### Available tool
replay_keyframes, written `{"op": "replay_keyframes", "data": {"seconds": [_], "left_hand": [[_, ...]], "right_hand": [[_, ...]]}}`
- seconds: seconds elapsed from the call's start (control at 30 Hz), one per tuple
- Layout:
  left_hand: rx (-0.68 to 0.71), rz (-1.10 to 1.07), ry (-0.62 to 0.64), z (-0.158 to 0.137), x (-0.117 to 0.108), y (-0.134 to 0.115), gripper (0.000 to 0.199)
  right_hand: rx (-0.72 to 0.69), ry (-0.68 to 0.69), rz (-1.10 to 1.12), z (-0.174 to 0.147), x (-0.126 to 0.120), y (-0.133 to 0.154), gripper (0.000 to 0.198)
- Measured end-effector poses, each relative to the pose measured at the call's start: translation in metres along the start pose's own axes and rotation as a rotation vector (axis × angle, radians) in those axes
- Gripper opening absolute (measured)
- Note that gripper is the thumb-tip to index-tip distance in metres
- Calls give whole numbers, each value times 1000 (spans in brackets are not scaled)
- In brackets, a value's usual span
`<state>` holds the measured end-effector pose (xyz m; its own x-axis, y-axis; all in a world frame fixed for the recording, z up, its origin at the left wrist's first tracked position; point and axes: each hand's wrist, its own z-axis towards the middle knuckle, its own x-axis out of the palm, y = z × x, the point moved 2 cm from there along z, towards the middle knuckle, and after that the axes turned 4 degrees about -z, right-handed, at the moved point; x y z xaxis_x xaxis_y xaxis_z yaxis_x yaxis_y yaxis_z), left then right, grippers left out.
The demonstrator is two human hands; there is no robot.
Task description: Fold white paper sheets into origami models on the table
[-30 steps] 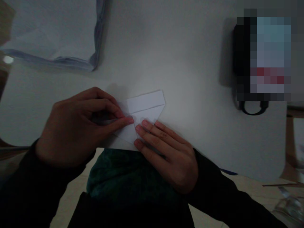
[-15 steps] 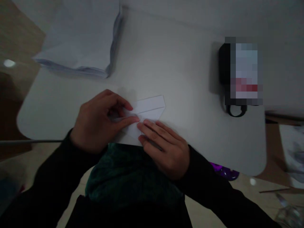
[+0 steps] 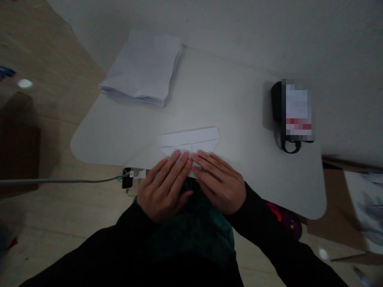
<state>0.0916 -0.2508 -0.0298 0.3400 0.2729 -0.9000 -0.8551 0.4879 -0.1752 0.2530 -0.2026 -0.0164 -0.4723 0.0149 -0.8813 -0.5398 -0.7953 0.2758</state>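
Observation:
A folded sheet of white paper (image 3: 188, 137) lies near the front edge of the white table (image 3: 227, 103). Its far part is a long flat strip, and the nearer part tapers towards me under the fingers. My left hand (image 3: 166, 187) rests on the paper's near left part, fingers stretched out and the thumb away from them. From the right, my right hand (image 3: 220, 181) presses its extended fingertips on the paper beside the left ones. Both hands lie flat and grip nothing. The fingers hide the paper's near portion.
A thick stack of white paper (image 3: 143, 67) lies at the table's back left. At the right stands a black object (image 3: 277, 101) with a strap loop, partly blurred out. A grey cable (image 3: 74, 180) runs to a small black device (image 3: 127, 178) at the left front edge.
My left hand has let go of the paper's left side and now lies flat on it. That side is now folded down flat. The view has shifted, showing more of the floor.

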Motion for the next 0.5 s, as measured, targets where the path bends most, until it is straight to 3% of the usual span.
{"op": "replay_keyframes", "data": {"seconds": [0.3, 0.4, 0.5], "left_hand": [[-77, 89, -10, 0, -23, 38, 49], [-144, 95, -73, 11, -30, 31, 44], [-139, 42, -87, 19, -29, 8, 48]], "right_hand": [[-7, -37, -15, -1, -3, -1, 24], [10, -39, -41, -1, -1, 4, 27], [108, -46, -139, 3, 5, 20, 33]]}}
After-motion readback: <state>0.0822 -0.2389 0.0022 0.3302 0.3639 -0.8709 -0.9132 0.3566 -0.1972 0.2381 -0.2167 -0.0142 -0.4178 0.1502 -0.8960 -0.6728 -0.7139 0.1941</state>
